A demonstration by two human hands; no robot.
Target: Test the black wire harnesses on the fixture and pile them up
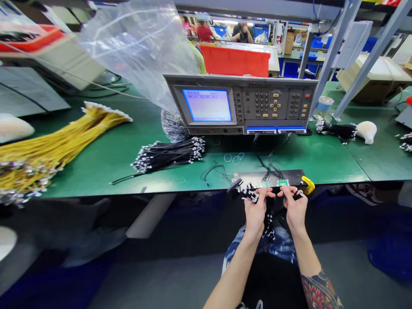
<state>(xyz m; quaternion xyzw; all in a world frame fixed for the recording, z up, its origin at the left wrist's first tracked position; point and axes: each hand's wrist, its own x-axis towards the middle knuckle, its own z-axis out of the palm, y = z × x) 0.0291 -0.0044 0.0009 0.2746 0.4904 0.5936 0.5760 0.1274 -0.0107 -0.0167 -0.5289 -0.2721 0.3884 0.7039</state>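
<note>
My left hand [256,211] is closed around a bunch of black cables [250,193] with white connector ends. My right hand [295,209] is also closed, with black cable and white connector ends [300,194] showing at its fingers. Both sets of fingertips are close to two small green circuit boards [283,183] on a black bar [245,178] at the table's front edge. Whether a connector touches a board is too small to tell. More white connector ends [269,227] hang below, between my hands.
Behind the bar stands a grey tester [238,105] with a lit screen. A black cable bundle [169,155] and yellow cable bundles [64,143] lie on the green table [180,182] to the left. A yellow clamp handle [309,185] projects at the bar's right end. Co-workers are in the background.
</note>
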